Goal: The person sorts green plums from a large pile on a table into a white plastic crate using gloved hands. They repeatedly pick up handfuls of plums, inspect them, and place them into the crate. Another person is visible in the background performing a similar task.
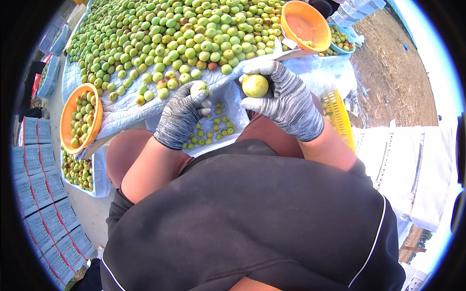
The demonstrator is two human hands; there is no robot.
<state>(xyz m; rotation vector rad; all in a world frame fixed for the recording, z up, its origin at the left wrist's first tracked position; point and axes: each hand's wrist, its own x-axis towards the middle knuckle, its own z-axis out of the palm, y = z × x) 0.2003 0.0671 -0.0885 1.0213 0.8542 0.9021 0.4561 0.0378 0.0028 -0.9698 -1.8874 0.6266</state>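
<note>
bearing print too small to read, cartons (39,182) stand stacked; left hand (178,115) pinches a green fruit (198,88), partly hidden; right hand (290,100) grips a yellowish fruit (255,86).

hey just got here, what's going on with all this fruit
A person in gloves has a fruit in each hand: a pale green one in the left hand, a yellowish one in the right hand. Beyond the hands, a big heap of mostly green fruit covers much of a quilt. An orange tub of fruit stands at the left; another orange tub tilts at the heap's right edge. More fruit lies below the hands.
</note>
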